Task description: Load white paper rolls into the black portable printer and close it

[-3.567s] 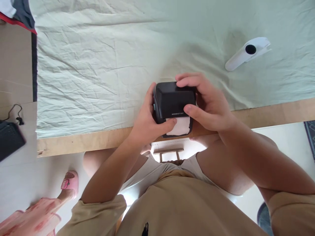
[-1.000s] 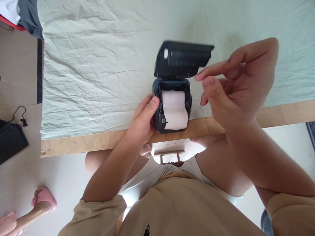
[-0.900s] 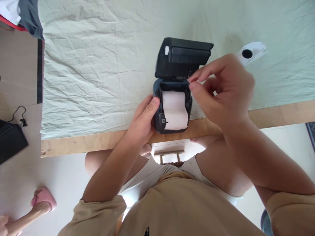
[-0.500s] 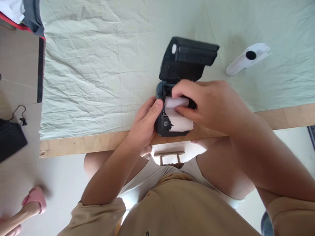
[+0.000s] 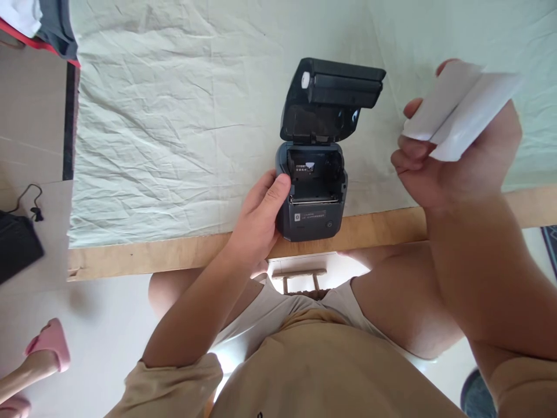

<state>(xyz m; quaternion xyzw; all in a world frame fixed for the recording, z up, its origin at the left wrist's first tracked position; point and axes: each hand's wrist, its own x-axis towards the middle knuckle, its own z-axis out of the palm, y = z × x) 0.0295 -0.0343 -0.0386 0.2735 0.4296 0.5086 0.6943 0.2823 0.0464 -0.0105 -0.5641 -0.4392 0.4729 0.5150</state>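
A dark label printer (image 5: 310, 225) lies at the table's near edge with its lid (image 5: 335, 116) swung up. Its paper bay shows bare inside, with a small printed label on the back wall. My left hand (image 5: 261, 215) grips the printer's left side, thumb on top and fingers underneath. Off to the right and above the cloth, my right hand (image 5: 461, 157) is closed around a white paper roll (image 5: 448, 104) whose loose end hangs out as a flap. The other white roll, seen earlier on the cloth there, cannot be made out behind my hand.
A pale green cloth (image 5: 174, 128) covers the wooden table (image 5: 148, 253). Folded clothes (image 5: 56, 26) lie at the top left. On the floor are a black bag (image 5: 20, 247) and another person's foot in a pink slipper (image 5: 54, 345). A dark bin (image 5: 476, 395) stands at lower right.
My right hand has lifted the paper roll out of the printer and carried it to the right. My left hand stays on the printer. The pink-slippered foot has shifted slightly left.
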